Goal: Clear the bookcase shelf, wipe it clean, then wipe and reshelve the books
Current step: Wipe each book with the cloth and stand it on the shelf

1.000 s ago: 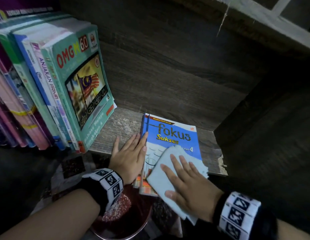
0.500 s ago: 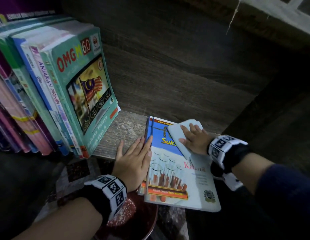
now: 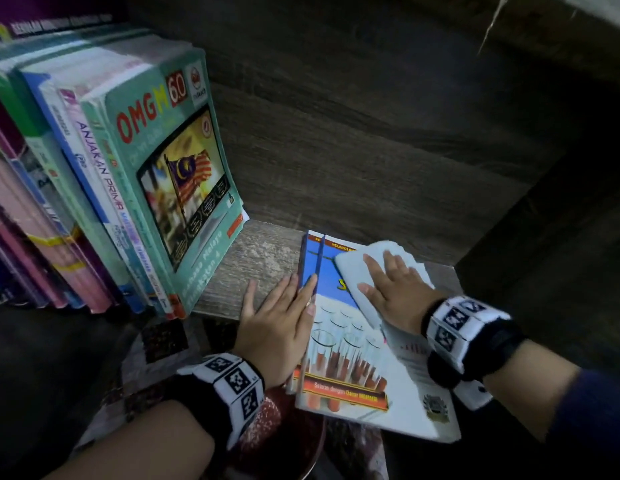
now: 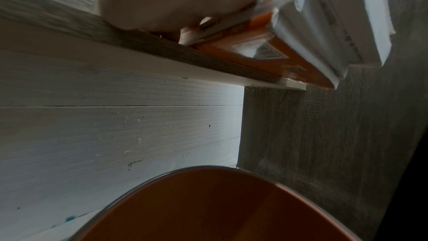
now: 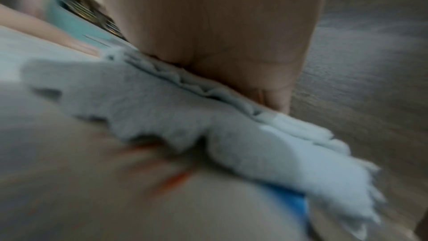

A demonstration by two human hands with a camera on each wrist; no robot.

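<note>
Cloth (image 3: 357,271) lies flat under R hand (image 3: 395,292), fingers straight, on chemistry book (image 3: 339,344); L hand (image 3: 277,323), flat too, steadies book's edge.

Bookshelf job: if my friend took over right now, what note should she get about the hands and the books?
Left hand: flat and open, steadying the spine edge of the blue-and-white book with test tubes on its cover.
Right hand: flat and open, pressing the white fluffy cloth onto the far end of that cover.
That book lies flat on the grey wooden shelf, near end overhanging the front edge, on top of at least one more book.
The teal OMG book and its row stand upright on the left.
Done: some books reshelved.
Left: finish wiping the flat books and stand them up.
</note>
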